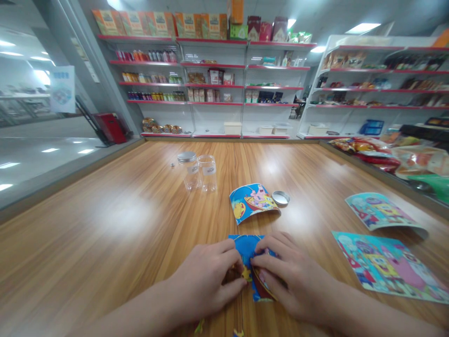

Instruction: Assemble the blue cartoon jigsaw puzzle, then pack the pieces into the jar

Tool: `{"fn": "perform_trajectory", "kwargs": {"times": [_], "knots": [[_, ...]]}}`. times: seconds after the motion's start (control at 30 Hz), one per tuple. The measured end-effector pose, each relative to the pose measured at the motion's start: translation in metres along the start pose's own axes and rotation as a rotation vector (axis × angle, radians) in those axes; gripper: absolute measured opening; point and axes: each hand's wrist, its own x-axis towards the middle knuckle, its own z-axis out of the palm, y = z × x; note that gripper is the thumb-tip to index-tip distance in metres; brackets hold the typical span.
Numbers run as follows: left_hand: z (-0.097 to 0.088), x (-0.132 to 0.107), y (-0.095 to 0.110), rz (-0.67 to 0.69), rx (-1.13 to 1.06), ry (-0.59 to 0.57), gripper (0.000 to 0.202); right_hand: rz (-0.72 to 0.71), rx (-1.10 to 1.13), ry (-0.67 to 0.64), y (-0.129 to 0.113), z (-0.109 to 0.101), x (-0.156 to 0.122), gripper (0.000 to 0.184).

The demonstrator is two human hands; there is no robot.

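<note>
A partly assembled jigsaw puzzle [245,242], blue with a cartoon picture, lies flat on the table in front of me. My left hand [212,276] is at its left side, thumb and fingers closed on a yellow-and-blue puzzle piece [246,273]. On the right part of the puzzle, my right hand [289,271] rests with curled fingers gripping it and hiding much of the picture. Two loose puzzle pieces [199,326] show in part near the bottom edge. Just beyond the puzzle, a curved picture card [254,201] shows a matching blue cartoon scene.
Beside the card lies a metal lid [281,198]. Two clear jars stand farther left, one lidded jar [190,173] and one open jar [207,174]. A turquoise cartoon puzzle [389,267] and a curved card [384,210] lie at right. Stocked shelves [213,86] stand behind the wooden table [115,220].
</note>
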Motion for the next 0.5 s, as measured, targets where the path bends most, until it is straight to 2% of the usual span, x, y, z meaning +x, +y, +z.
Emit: {"fn": "perform_trajectory", "kwargs": {"times": [0.13,0.33,0.4,0.5], "knots": [[-0.003,0.0,0.003,-0.002,-0.016,-0.013,0.006,0.006,-0.008,-0.01,0.001,0.0,0.0,0.024],[-0.023,0.001,0.007,0.043,0.025,-0.162,0.009,0.011,-0.023,-0.015,0.0,0.0,0.0,0.024],[-0.029,0.001,0.005,0.061,0.037,-0.146,0.008,0.006,-0.028,-0.013,0.0,0.0,0.0,0.023],[-0.031,0.002,0.0,0.144,0.084,-0.114,0.023,0.005,-0.026,-0.017,-0.001,-0.001,0.0,0.023]]}}
